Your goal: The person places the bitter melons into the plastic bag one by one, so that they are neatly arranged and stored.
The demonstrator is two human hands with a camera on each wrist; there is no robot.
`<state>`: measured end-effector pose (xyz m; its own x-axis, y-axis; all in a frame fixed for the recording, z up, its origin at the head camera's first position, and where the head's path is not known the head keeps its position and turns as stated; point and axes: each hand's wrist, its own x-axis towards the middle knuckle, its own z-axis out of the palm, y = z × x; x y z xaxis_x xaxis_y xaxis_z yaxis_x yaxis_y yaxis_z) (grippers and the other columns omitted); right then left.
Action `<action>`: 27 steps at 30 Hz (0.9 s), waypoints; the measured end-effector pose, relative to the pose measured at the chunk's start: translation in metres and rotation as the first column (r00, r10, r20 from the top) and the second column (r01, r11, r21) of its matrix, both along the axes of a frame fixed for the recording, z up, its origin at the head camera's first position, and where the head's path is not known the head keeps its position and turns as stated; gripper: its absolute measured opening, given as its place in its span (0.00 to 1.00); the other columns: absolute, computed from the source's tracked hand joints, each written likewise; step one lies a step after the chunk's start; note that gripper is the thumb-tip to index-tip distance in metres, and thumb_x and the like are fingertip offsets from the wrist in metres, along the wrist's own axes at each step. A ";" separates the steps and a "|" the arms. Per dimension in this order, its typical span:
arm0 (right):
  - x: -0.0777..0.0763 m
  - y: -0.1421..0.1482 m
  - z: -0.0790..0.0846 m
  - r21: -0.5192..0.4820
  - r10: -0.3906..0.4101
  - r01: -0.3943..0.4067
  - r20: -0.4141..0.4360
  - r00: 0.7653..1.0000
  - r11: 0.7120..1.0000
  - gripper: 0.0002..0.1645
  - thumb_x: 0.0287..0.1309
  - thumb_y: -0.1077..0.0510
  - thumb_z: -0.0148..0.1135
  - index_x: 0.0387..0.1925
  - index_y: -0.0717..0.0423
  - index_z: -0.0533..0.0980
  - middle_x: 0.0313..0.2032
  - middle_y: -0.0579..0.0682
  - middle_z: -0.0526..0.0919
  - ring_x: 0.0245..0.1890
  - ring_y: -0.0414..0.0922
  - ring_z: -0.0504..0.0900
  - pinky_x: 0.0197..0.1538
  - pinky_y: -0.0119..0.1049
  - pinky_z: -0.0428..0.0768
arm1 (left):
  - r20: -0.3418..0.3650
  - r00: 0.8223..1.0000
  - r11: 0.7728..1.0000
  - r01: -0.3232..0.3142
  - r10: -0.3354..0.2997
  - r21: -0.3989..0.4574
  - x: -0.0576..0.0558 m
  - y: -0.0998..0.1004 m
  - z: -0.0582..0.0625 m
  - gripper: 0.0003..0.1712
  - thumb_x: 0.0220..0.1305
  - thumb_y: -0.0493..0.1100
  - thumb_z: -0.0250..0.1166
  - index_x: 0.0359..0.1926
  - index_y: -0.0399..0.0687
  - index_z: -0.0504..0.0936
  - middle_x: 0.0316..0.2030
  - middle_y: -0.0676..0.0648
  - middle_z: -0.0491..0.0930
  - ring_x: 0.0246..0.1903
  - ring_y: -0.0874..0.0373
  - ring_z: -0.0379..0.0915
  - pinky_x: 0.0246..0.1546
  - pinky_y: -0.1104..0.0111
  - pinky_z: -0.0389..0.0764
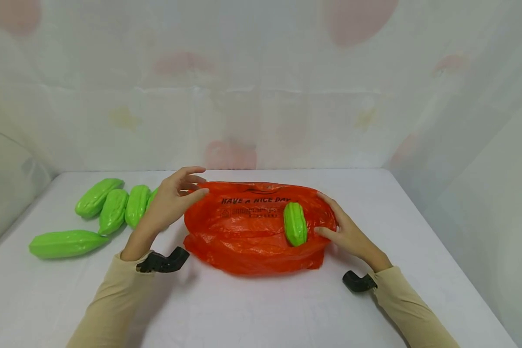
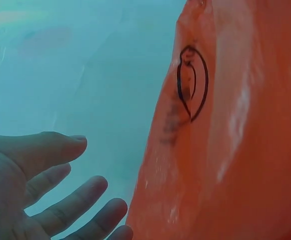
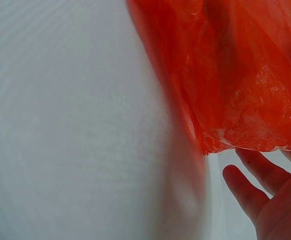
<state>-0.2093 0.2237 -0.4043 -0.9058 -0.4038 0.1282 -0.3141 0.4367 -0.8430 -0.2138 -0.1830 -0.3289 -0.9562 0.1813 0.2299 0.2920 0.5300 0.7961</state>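
Observation:
A red plastic bag [image 1: 243,232], printed "HAVE A NICE DAY", lies spread wide on the table. One glossy green ridged toy vegetable [image 1: 295,224] rests within its opening, toward the right. Just off the bag's left edge is my left hand [image 1: 174,195], fingers spread and holding nothing; the left wrist view shows a gap between that hand [image 2: 60,195] and the red plastic. At the right edge, my right hand [image 1: 348,234] touches the bag with fingers extended. Its fingertips meet the plastic's rim in the right wrist view, where part of the hand [image 3: 280,200] is cut off.
Several more green ridged toy vegetables lie on the left of the white table [image 1: 265,314], among them a long one [image 1: 67,243] in front and a plump one [image 1: 98,197] behind. A pale patterned curtain [image 1: 261,96] hangs along the back.

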 end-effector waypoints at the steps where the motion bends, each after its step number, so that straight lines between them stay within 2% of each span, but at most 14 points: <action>1: 0.000 0.000 0.000 0.001 0.000 0.000 -0.001 1.000 1.000 0.46 0.64 0.58 0.60 0.78 0.42 0.49 0.76 0.55 0.54 0.73 0.61 0.58 0.64 0.64 0.70 | -0.002 1.000 1.000 -0.007 0.007 0.000 0.000 -0.002 0.000 0.28 0.69 0.43 0.62 0.67 0.46 0.69 0.55 0.36 0.80 0.53 0.43 0.78 0.57 0.50 0.76; 3: 0.000 0.000 0.000 0.004 0.001 -0.001 -0.005 1.000 1.000 0.46 0.64 0.58 0.60 0.78 0.42 0.49 0.76 0.55 0.54 0.73 0.61 0.58 0.64 0.64 0.70 | -0.011 1.000 1.000 -0.027 0.027 -0.005 0.000 -0.006 0.001 0.28 0.69 0.43 0.62 0.67 0.46 0.69 0.54 0.35 0.80 0.53 0.42 0.79 0.57 0.54 0.77; 8: -0.001 0.001 0.000 0.012 -0.002 0.002 -0.009 1.000 1.000 0.46 0.64 0.58 0.60 0.78 0.42 0.49 0.76 0.55 0.54 0.73 0.61 0.58 0.64 0.64 0.70 | -0.049 0.995 0.996 -0.083 0.081 -0.041 0.001 -0.016 0.002 0.27 0.69 0.43 0.62 0.67 0.47 0.70 0.53 0.36 0.81 0.51 0.43 0.80 0.48 0.74 0.76; 11: -0.001 0.001 0.000 0.013 -0.002 0.002 -0.008 1.000 1.000 0.46 0.64 0.58 0.60 0.78 0.42 0.49 0.76 0.55 0.54 0.73 0.61 0.58 0.64 0.64 0.70 | -0.069 0.992 0.992 -0.109 0.104 -0.064 0.000 -0.021 0.002 0.27 0.69 0.44 0.62 0.67 0.47 0.71 0.53 0.35 0.81 0.50 0.43 0.80 0.46 0.78 0.75; 14: -0.001 0.001 0.000 0.013 0.000 0.001 -0.009 1.000 1.000 0.46 0.64 0.58 0.60 0.78 0.42 0.49 0.76 0.56 0.54 0.73 0.61 0.58 0.64 0.63 0.71 | -0.065 0.990 0.988 -0.129 0.124 -0.080 -0.001 -0.026 0.000 0.27 0.69 0.44 0.62 0.67 0.48 0.70 0.54 0.35 0.80 0.50 0.42 0.79 0.47 0.72 0.76; 21: -0.001 0.001 -0.001 0.013 0.000 0.000 -0.008 1.000 1.000 0.47 0.64 0.57 0.60 0.78 0.42 0.49 0.76 0.56 0.54 0.73 0.61 0.59 0.63 0.62 0.72 | -0.011 0.989 0.982 -0.150 0.150 -0.115 -0.003 -0.039 -0.004 0.30 0.69 0.46 0.62 0.70 0.48 0.67 0.57 0.32 0.77 0.53 0.37 0.77 0.50 0.48 0.80; 27: -0.002 0.001 -0.002 0.013 0.000 0.000 -0.012 1.000 1.000 0.47 0.64 0.58 0.60 0.78 0.42 0.49 0.76 0.55 0.54 0.73 0.61 0.58 0.64 0.63 0.71 | 0.030 0.984 0.974 -0.169 0.175 -0.153 -0.006 -0.051 -0.009 0.33 0.69 0.46 0.62 0.71 0.46 0.64 0.59 0.30 0.75 0.56 0.34 0.74 0.51 0.42 0.79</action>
